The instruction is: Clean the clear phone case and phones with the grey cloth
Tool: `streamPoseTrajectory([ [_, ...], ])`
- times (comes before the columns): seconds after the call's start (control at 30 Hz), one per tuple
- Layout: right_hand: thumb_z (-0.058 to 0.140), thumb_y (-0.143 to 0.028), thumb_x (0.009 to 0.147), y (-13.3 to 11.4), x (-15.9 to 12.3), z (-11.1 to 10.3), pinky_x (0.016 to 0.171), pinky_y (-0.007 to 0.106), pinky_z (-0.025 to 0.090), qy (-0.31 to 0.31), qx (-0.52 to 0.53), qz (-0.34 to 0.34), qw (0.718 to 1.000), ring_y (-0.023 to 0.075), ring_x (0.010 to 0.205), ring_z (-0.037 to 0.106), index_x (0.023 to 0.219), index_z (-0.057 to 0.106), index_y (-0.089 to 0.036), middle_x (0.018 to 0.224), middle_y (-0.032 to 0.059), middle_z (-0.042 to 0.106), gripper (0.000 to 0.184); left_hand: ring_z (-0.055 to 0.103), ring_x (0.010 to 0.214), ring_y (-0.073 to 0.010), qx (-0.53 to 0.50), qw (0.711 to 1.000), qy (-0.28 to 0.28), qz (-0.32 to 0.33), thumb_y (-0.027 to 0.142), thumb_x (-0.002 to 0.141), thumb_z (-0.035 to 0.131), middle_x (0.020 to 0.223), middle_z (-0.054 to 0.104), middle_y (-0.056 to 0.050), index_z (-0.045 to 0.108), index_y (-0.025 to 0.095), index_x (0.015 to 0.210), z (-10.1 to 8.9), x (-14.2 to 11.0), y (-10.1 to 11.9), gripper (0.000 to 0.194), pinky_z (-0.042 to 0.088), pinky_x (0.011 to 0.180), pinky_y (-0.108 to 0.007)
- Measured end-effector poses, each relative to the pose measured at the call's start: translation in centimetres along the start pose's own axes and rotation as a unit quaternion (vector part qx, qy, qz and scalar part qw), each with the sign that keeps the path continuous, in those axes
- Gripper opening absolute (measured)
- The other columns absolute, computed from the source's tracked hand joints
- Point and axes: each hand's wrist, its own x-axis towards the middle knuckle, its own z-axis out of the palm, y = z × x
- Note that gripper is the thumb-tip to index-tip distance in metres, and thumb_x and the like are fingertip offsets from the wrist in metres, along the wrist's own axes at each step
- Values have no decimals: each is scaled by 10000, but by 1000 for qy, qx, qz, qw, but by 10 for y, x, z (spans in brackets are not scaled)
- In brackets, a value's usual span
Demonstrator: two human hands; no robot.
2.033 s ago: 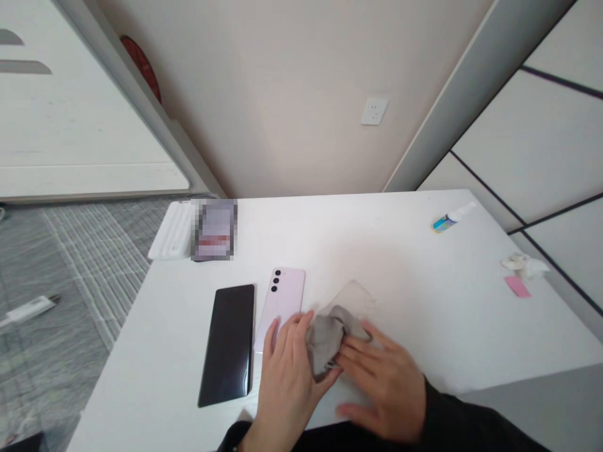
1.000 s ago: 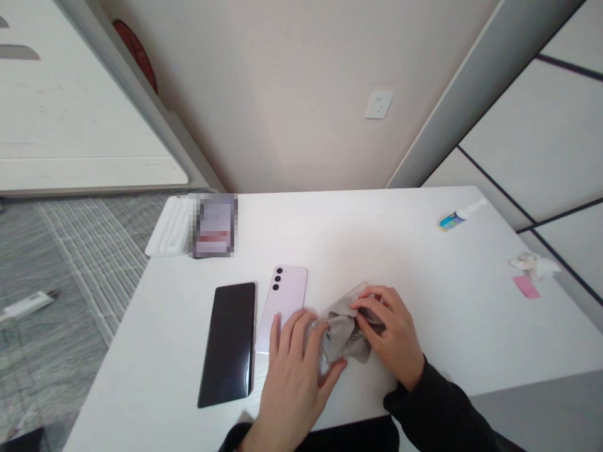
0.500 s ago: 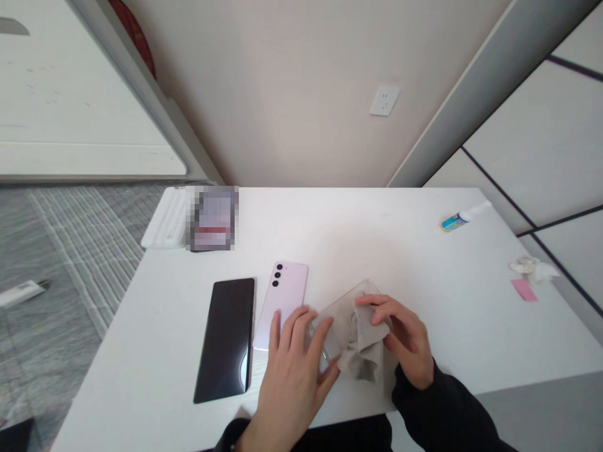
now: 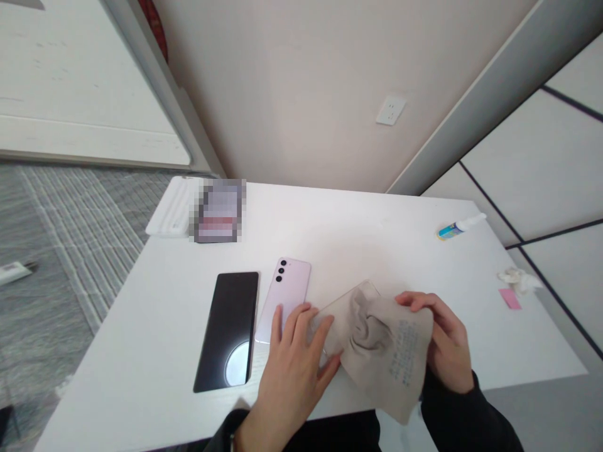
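A clear phone case lies slanted on the table, its right part covered by a grey-beige cloth with faint printed writing. My left hand grips the near end of the case between thumb and index finger, the other fingers resting over the lower part of a lilac phone. The cloth is bunched over the case and spread out toward the right, where my right hand pinches its upper right edge. A large phone with a dark screen lies left of the lilac one, reflecting a round light.
At the table's back left are a white case-like item and a pixelated dark-edged object. A spray bottle lies at the back right. Crumpled tissue and a pink slip lie near the right edge.
My right hand has moved right, pulling the folded cloth out wide so its printed side shows. My left hand stays at the case. The view has tilted slightly.
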Motion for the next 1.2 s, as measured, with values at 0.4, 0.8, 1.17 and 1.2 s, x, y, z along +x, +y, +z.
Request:
streamPoseTrajectory([
  [0.4,737,-226,915,3,5,12,1041,532,497,-128,-169,-96,973,315,1222,610,1042,780,-310,1344,76,688,158,589,1296,-355,-4,1000,8,2,424,949,684,1249,661,-121,649,247,1316,2,1,-1,409,339,1171,-709],
  [0.8,651,-143,956,-21,3,-52,718,315,596,13,-190,-113,975,216,868,733,1011,557,-258,958,58,718,159,579,1301,-359,-12,1000,11,2,447,962,673,1244,651,-133,641,219,1310,3,1,0,417,330,1176,-703],
  [1.17,640,-193,962,7,24,21,961,549,565,-130,-281,-170,935,324,1118,651,1156,737,-235,1207,128,712,221,579,1301,-357,-6,1000,17,7,467,972,657,1257,658,-134,630,209,1321,3,1,-1,435,334,1180,-688],
  [1.2,610,-172,977,8,24,23,959,559,562,-127,-282,-172,935,325,1116,646,1144,743,-233,1180,130,718,222,581,1300,-355,-7,1000,17,7,470,966,665,1254,661,-130,630,209,1319,3,1,-1,439,337,1181,-684],
])
